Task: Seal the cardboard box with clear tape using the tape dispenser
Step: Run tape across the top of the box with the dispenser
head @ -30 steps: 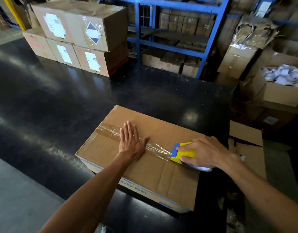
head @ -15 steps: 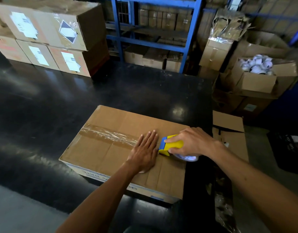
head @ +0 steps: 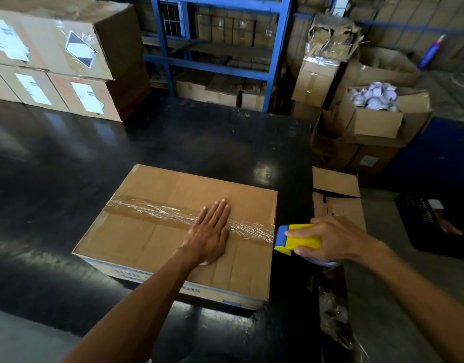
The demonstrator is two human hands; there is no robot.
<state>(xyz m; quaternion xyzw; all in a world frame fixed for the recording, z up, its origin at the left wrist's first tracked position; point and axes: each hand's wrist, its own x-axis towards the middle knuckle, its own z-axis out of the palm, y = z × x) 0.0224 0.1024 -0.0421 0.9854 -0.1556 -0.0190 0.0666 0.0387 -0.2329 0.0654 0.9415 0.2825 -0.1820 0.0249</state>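
A closed cardboard box (head: 152,239) lies on the black table (head: 199,142), near its right edge. A wrinkled strip of clear tape (head: 157,212) runs along the box's top seam from the left edge to the right edge. My left hand (head: 210,233) lies flat, fingers together, pressing on the tape right of the middle. My right hand (head: 335,238) grips the yellow and blue tape dispenser (head: 296,239), which sits just past the box's right edge, level with the seam. The tape roll under that hand is mostly hidden.
Stacked labelled cartons (head: 55,64) stand at the table's back left. A blue shelf rack (head: 220,48) with boxes is behind. To the right are an open carton of white rolls (head: 374,111), flattened cardboard (head: 335,189) and a black crate (head: 432,224) on the floor.
The right hand has drawn the dispenser rightward along the seam and off the box's right edge, laying tape. The left hand slid right along the tape behind it.
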